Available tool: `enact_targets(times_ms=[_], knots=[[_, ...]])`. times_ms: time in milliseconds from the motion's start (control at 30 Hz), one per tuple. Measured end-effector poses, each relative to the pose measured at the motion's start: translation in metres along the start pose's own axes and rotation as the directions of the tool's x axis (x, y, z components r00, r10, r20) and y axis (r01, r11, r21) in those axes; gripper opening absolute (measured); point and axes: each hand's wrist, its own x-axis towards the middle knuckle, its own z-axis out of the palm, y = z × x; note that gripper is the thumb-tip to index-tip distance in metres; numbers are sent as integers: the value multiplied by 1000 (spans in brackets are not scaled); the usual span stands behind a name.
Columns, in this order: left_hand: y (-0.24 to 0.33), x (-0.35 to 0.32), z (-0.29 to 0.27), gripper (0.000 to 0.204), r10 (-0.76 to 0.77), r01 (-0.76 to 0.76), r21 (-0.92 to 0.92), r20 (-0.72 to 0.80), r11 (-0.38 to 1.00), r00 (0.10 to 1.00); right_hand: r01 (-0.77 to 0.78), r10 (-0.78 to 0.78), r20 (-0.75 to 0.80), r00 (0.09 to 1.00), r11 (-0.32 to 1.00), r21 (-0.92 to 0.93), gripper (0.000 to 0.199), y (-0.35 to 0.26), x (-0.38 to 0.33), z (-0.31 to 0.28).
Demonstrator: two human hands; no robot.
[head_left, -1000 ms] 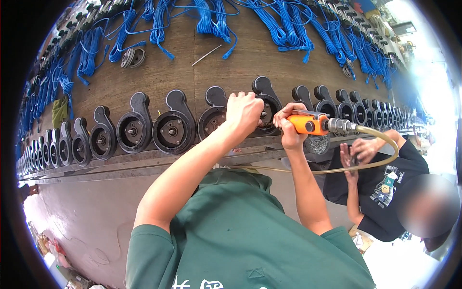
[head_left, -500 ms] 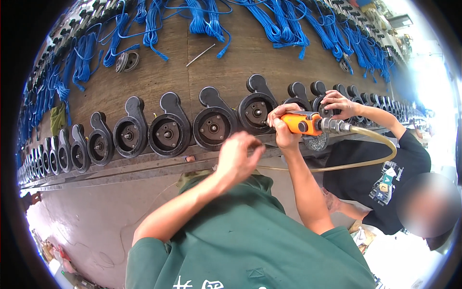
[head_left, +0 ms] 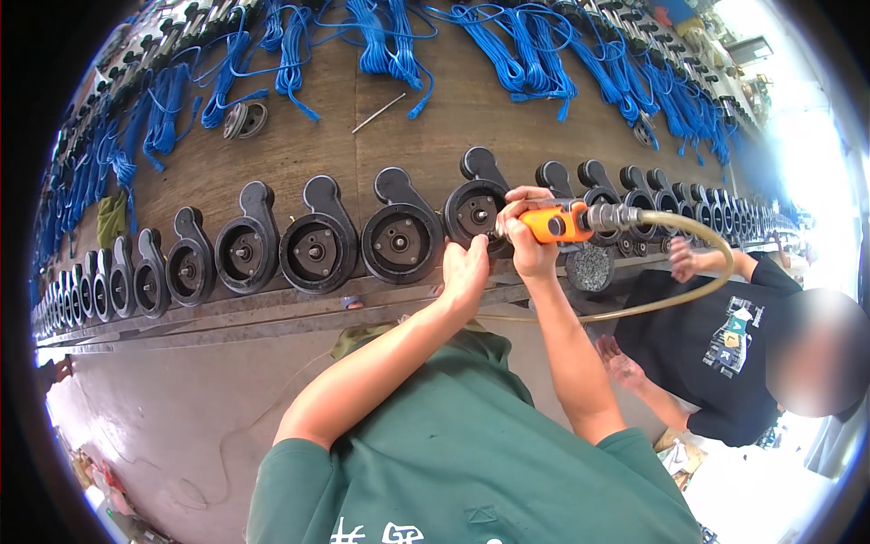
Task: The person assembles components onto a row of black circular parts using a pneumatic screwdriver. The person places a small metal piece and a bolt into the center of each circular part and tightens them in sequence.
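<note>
My right hand is wrapped round an orange air screwdriver, its bit pointing left. A pale hose runs from its metal coupling and loops back below. At the tip of the tool, my left hand has its fingers drawn together. Whatever they pinch is too small or hidden to make out. Just beyond both hands lies a round black housing with a raised lobe and a shaft at its centre. To its left sits another black housing of the same shape.
Several like housings line the bench edge both ways. Blue cable bundles lie across the far side, with a thin metal rod and grey rings nearby. A round tub of small parts and a co-worker are at right.
My left hand has moved right and up to the tool's tip, its fingers closing together. The screwdriver has shifted slightly left. The co-worker's upper hand has drawn back from the housings.
</note>
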Motion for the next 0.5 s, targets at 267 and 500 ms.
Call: enact_targets(times_ms=[267, 500], knots=[[0, -1, 10, 37, 96, -107, -67, -148, 992, 984, 81, -63, -162, 985, 991, 109, 23, -4, 42, 0], [-16, 19, 5, 36, 15, -16, -78, -21, 997, 1000, 83, -71, -133, 989, 993, 84, 19, 11, 53, -2]])
